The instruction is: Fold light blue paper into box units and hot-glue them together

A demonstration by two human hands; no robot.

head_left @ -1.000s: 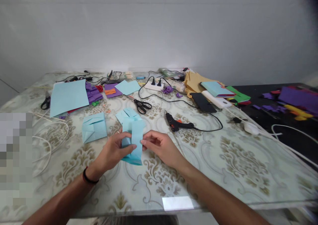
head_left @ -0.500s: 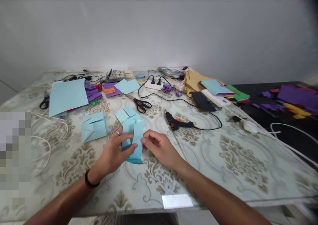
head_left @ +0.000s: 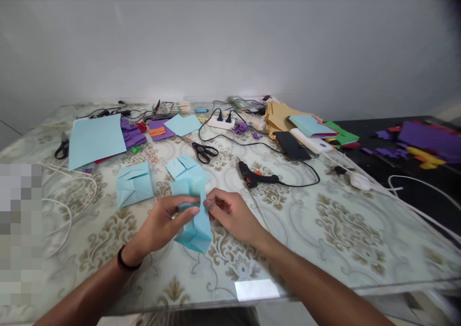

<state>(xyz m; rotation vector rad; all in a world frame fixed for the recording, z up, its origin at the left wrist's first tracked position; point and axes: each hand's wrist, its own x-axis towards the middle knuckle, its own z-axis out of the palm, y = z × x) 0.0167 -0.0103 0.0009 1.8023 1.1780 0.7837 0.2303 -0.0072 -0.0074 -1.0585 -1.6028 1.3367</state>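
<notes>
Since the earlier frame, the folded light-blue paper piece (head_left: 197, 227) has tilted, its lower end spreading. A creased light-blue paper packet (head_left: 139, 187) lies beyond-left of the left fingers (head_left: 187, 215), which clamp the piece; the right fingers (head_left: 218, 211) pinch its right edge, with a black plastic glue gun (head_left: 252, 176) beyond-right.

Both forearms reach in over the near edge of the worktop (head_left: 288, 230), angled inward; hands close together, left of the worktop's middle. Left hand (head_left: 169, 223): back up, index finger extended toward the right hand, thumb (head_left: 189, 214) stretched just below it. Right hand (head_left: 232, 214): thumb and index drawn together, other fingers curled, wrist (head_left: 261, 239) roughly in line with forearm
</notes>
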